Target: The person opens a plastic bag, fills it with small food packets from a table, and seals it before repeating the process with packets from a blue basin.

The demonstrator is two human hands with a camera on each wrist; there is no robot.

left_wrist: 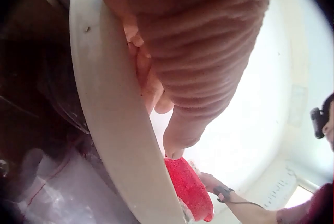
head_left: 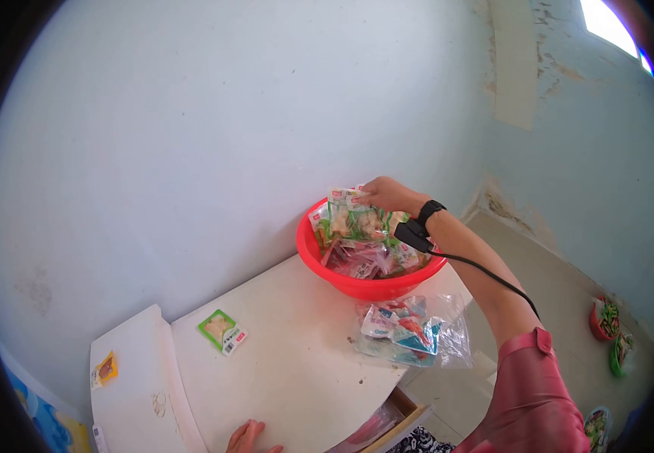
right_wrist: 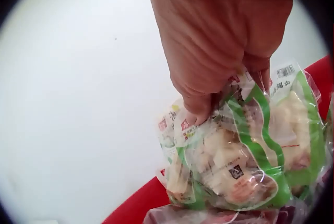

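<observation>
Over the red basin (head_left: pixel 372 289), my right hand (head_left: pixel 393 195) pinches the top edges of several green-and-white clear food packets (head_left: pixel 368 222). The right wrist view has the thumb and fingers of this hand (right_wrist: pixel 222 41) closed on the packets (right_wrist: pixel 235 166), which hang at the basin's rim. Pinkish plastic bags (head_left: pixel 356 259) lie below them in the basin. My left hand (head_left: pixel 246 437) rests at the table's front edge, holding nothing visible; in the left wrist view the hand (left_wrist: pixel 193 52) lies over the white edge with its fingers loosely bent.
One green packet (head_left: pixel 222 331) lies on the white table (head_left: pixel 289 340). Clear bags with red-and-blue packs (head_left: pixel 410 329) lie before the basin. An open drawer (head_left: pixel 399 415) holds plastic bags. A yellow packet (head_left: pixel 105 369) lies on the white ledge at left. Small baskets (head_left: pixel 604 318) stand on the floor.
</observation>
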